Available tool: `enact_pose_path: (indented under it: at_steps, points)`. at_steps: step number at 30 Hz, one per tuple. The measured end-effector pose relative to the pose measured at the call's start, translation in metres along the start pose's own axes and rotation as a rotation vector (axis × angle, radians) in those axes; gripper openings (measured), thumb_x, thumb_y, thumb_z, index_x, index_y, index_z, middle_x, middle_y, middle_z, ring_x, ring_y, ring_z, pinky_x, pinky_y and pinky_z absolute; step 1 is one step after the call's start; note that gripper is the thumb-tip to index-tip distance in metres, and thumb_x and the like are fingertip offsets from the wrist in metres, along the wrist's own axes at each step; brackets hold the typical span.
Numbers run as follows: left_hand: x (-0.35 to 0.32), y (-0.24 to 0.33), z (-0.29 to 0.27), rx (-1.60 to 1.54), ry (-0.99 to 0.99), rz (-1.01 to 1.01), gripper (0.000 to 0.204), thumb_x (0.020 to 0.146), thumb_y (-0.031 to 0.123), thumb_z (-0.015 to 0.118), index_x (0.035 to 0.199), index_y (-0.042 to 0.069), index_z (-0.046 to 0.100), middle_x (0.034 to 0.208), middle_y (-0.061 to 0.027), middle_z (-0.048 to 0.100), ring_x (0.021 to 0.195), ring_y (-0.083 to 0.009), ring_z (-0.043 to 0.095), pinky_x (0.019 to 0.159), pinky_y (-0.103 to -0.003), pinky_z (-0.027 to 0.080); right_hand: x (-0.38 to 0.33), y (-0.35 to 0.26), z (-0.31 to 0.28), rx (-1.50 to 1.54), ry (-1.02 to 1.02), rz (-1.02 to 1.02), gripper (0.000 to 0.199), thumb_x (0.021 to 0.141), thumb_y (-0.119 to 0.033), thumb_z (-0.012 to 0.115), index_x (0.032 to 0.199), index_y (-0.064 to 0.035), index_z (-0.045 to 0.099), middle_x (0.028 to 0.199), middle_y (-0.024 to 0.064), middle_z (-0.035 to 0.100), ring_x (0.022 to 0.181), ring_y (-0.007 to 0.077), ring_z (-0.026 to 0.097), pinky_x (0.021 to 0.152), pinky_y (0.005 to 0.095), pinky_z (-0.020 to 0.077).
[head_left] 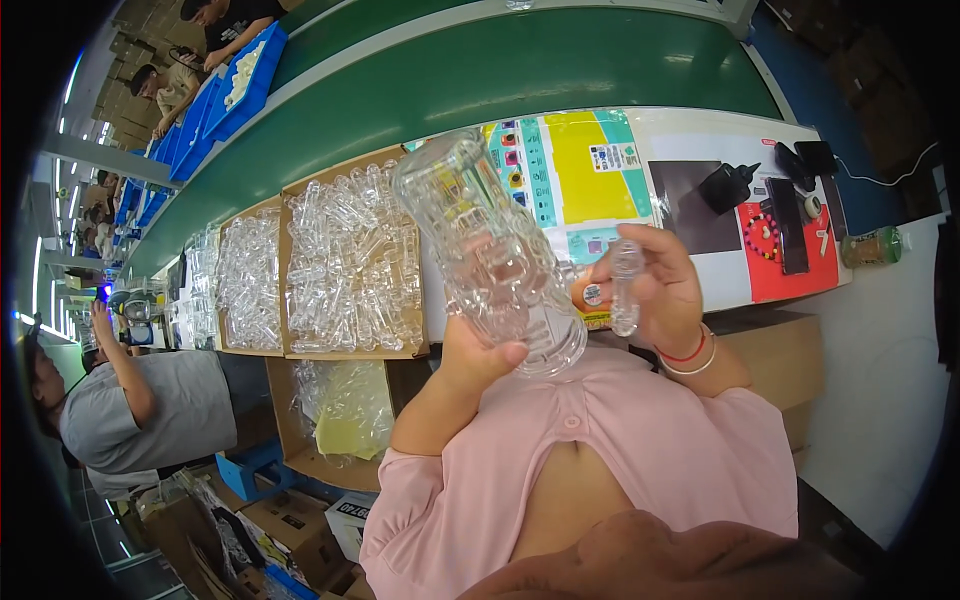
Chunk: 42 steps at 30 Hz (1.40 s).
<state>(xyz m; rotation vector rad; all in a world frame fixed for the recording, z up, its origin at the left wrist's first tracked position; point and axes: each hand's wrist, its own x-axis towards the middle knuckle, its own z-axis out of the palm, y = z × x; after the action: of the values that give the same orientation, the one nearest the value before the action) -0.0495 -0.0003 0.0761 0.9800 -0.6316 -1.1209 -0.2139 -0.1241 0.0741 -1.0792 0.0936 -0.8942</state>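
Observation:
My left hand (pixel 472 350) is wrapped round the lower part of a large clear bottle-shaped vessel (pixel 470 215), with its thumb on the near side. The vessel is faceted, see-through and tilted, its wide round end up to the left. Beside it, my right hand (pixel 672 292) is closed on a small clear beaded tube (pixel 627 285), pinched between thumb and fingers. A thin clear stub shows between tube and vessel; whether they are joined I cannot tell. To the left, an open cardboard box (pixel 427 300) holds many small clear pieces.
Another carton of clear pieces (pixel 250 285) stands further left. Under the vessel lies a printed colour sheet (pixel 585 190). At the right are a black dropper bottle (pixel 728 187), a phone (pixel 788 225) and a beaded bracelet (pixel 762 238). A co-worker (pixel 150 405) sits at the left.

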Motion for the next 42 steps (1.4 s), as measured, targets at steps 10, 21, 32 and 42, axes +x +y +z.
enact_pose_path:
  at_steps: [10,21,32,42]
  points:
    - [-0.003,0.005,-0.004,0.023,-0.14,0.06,0.097,0.067,0.017,0.079,0.138,0.005,0.015,0.128,-0.017,0.042,0.116,-0.0274,0.048,0.097,-0.042,0.042,-0.002,0.012,0.002,-0.074,-0.06,0.045,0.049,0.09,-0.025,0.06,0.126,0.0026,0.044,0.106,0.0132,0.059,0.089,0.014,0.06,0.079,0.0287,0.0496]
    - [0.003,0.002,0.002,0.046,-0.218,0.074,0.094,0.068,0.008,0.076,0.136,0.014,0.012,0.128,-0.0198,0.041,0.113,-0.0354,0.052,0.091,-0.048,0.047,-0.006,0.018,-0.007,-0.241,-0.112,-0.095,0.046,0.088,-0.015,0.062,0.127,0.0029,0.044,0.118,0.0143,0.054,0.105,0.0188,0.056,0.092,0.0328,0.0435]
    - [-0.012,-0.005,-0.022,0.355,-0.272,0.022,0.102,0.06,0.021,0.086,0.137,0.006,0.021,0.128,-0.0153,0.044,0.114,-0.0284,0.052,0.095,-0.041,0.044,0.021,-0.01,0.005,-0.098,-0.163,-0.005,0.074,0.09,-0.058,0.04,0.132,0.0038,0.038,0.127,0.0215,0.05,0.119,0.0259,0.049,0.105,0.0429,0.0294]
    - [-0.045,-0.022,-0.017,0.796,-0.742,0.576,0.067,0.061,0.029,0.081,0.119,0.012,0.051,0.108,-0.0148,0.054,0.098,-0.0368,0.054,0.086,-0.045,0.045,-0.016,-0.016,0.025,-0.25,-0.852,-0.092,0.058,0.099,-0.041,0.019,0.124,0.0002,0.051,0.13,0.0241,0.047,0.126,0.0439,0.038,0.106,0.0559,0.0244]
